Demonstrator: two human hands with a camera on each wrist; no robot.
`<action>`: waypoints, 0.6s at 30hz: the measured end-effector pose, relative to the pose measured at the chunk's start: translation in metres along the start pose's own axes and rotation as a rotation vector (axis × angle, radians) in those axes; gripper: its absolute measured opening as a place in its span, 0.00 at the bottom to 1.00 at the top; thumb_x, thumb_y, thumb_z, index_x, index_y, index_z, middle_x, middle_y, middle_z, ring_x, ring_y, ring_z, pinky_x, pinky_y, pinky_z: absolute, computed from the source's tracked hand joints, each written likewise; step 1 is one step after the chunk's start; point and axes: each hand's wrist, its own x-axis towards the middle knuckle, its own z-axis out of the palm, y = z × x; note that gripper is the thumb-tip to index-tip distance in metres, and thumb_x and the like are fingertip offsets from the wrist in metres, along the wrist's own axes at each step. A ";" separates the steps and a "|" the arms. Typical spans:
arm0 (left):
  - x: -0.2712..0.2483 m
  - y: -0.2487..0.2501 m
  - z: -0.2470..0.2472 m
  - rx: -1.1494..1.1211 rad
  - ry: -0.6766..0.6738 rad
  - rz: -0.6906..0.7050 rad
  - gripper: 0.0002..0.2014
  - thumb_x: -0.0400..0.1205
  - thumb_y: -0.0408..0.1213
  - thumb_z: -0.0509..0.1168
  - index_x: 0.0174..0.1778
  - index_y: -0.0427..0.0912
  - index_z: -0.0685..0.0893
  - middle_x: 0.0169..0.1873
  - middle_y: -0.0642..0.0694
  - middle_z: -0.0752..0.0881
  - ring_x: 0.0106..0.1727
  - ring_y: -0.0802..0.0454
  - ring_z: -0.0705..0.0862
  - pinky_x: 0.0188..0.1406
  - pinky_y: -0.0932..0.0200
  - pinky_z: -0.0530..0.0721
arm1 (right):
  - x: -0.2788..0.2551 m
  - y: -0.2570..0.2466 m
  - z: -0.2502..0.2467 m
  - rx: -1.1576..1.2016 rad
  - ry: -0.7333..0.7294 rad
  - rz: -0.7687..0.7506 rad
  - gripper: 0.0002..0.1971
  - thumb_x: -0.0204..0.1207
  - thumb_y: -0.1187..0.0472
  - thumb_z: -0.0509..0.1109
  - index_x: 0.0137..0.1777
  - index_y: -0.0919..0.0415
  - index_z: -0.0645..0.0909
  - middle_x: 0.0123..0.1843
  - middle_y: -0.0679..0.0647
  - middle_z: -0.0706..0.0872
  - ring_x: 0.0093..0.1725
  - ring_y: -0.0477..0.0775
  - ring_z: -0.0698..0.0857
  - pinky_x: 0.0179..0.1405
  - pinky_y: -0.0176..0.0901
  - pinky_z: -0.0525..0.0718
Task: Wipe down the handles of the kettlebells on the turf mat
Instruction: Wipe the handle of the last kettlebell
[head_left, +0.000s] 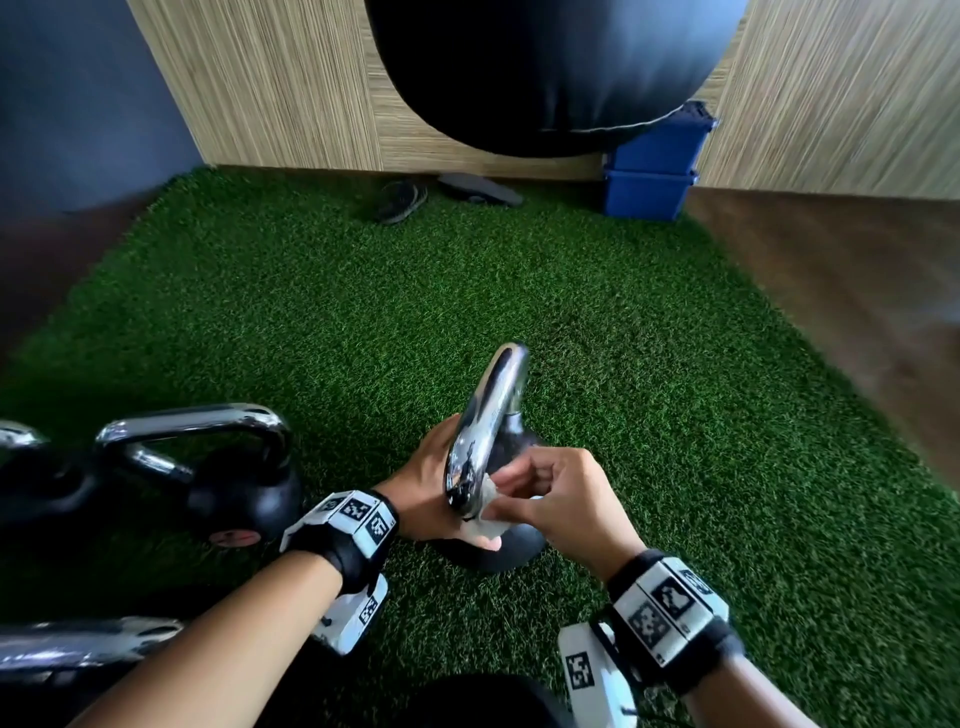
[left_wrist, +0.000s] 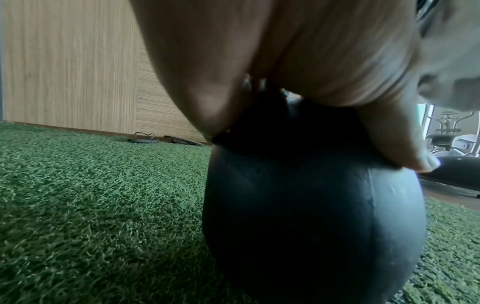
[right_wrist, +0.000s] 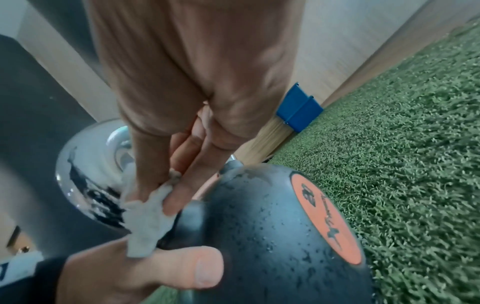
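A black kettlebell (head_left: 519, 545) stands on the green turf mat (head_left: 519, 312) just in front of me, with its chrome handle (head_left: 491, 415) rising from it. My left hand (head_left: 431, 483) holds it at the handle's base from the left, with the thumb (right_wrist: 182, 267) lying on the ball (left_wrist: 311, 216). My right hand (head_left: 511, 499) pinches a small white wipe (head_left: 488, 519) against the handle's near leg (right_wrist: 85, 174). Water droplets speckle the ball beside its orange label (right_wrist: 327, 218). The left fingers are hidden behind the handle.
More black kettlebells with chrome handles stand at the left (head_left: 208, 467) and lower left (head_left: 78, 644). A black punching bag (head_left: 540, 73) hangs at the far wall. Under it are stacked blue bins (head_left: 654, 166) and a pair of sandals (head_left: 402, 200). Wooden floor (head_left: 857, 270) borders the mat on the right.
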 end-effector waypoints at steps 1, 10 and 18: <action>-0.001 -0.001 0.001 -0.009 -0.021 -0.022 0.58 0.69 0.26 0.84 0.85 0.41 0.49 0.80 0.35 0.69 0.82 0.42 0.70 0.84 0.53 0.66 | 0.003 0.004 0.002 -0.018 0.007 0.021 0.17 0.65 0.79 0.80 0.53 0.81 0.83 0.52 0.78 0.87 0.44 0.60 0.84 0.47 0.44 0.85; 0.003 -0.008 0.001 0.093 0.013 0.195 0.62 0.62 0.55 0.87 0.87 0.47 0.58 0.85 0.46 0.62 0.86 0.47 0.62 0.88 0.39 0.61 | 0.034 -0.018 -0.007 -0.379 -0.270 -0.027 0.15 0.78 0.70 0.73 0.37 0.48 0.87 0.35 0.43 0.87 0.40 0.58 0.88 0.49 0.57 0.89; 0.006 -0.013 0.003 0.149 -0.083 0.035 0.64 0.59 0.65 0.83 0.88 0.54 0.57 0.87 0.49 0.59 0.88 0.48 0.58 0.89 0.37 0.57 | 0.043 -0.027 -0.014 -0.259 -0.434 0.041 0.08 0.79 0.76 0.69 0.56 0.77 0.85 0.48 0.58 0.91 0.37 0.40 0.86 0.41 0.30 0.83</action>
